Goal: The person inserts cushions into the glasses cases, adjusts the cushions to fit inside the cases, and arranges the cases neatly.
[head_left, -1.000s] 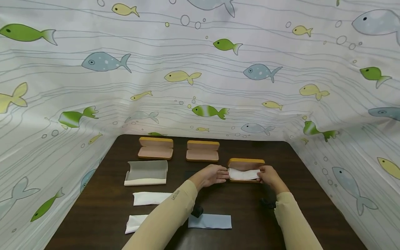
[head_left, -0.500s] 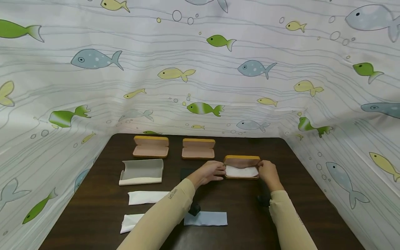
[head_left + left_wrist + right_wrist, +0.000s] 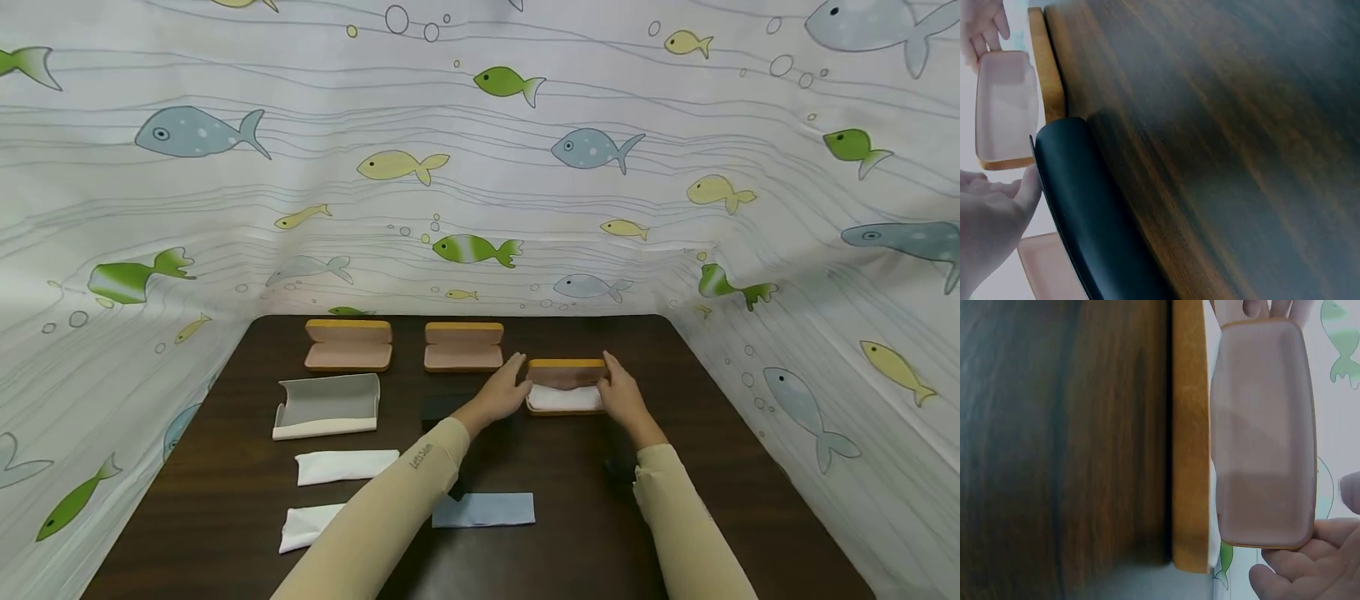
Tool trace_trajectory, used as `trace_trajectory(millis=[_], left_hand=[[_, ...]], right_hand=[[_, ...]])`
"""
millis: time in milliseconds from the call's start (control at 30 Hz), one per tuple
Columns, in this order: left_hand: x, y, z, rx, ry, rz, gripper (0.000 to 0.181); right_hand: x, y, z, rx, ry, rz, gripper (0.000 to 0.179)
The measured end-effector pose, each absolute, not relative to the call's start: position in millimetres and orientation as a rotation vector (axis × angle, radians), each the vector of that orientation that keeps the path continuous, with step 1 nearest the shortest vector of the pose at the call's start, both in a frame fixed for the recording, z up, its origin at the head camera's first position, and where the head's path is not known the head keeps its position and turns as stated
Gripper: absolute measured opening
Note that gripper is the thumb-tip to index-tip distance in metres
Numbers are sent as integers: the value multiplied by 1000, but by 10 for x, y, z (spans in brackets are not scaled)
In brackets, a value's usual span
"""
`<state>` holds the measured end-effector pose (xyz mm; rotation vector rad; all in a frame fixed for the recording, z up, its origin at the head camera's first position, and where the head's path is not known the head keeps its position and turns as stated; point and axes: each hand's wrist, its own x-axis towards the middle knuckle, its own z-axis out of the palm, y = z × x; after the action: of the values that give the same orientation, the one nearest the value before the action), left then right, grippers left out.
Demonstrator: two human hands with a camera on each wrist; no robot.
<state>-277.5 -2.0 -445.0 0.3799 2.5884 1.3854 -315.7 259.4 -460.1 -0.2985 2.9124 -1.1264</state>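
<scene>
An open glasses case [image 3: 566, 373] with a tan outside and a pink lining stands at the right of the table, its lid raised. A folded white cloth [image 3: 564, 398] lies in its lower half. My left hand [image 3: 501, 390] is at the left side of the case, fingers extended toward the lid. At the opposite side, the fingers of my right hand [image 3: 621, 392] touch the edge of the lid [image 3: 1266, 437], as the right wrist view shows. Both hands have their fingers mostly straight, with nothing held between them.
Two more open tan cases [image 3: 348, 357] stand at the back. A grey-lined white case [image 3: 330, 404] lies open at the left. Beside my left hand is a black case [image 3: 1094, 206]. Two folded white cloths [image 3: 345, 467] and a light blue cloth [image 3: 483, 510] lie nearer.
My right hand has left the white cloth, which now lies lower inside the case. Both hands have moved up along the case's sides to its lid. The head view has shifted slightly.
</scene>
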Motion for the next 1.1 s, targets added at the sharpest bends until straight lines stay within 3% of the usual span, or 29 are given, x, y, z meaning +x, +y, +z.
trace_trajectory(millis=[400,700,1100], left_hand=[[-2724,-18,-4497,514,2687,1118,69],[-2648,-3,-4551,603,2760,1022,59],[-2508,-18,-4561,704,2809,795,68]], right_hand=[[-3076,2583,-4672,-318,2902,-1328,55],[-2971,2628,-4736,-414,2966,-1216,51],[-2792,2662,-4741,-369,3023,-1110,48]])
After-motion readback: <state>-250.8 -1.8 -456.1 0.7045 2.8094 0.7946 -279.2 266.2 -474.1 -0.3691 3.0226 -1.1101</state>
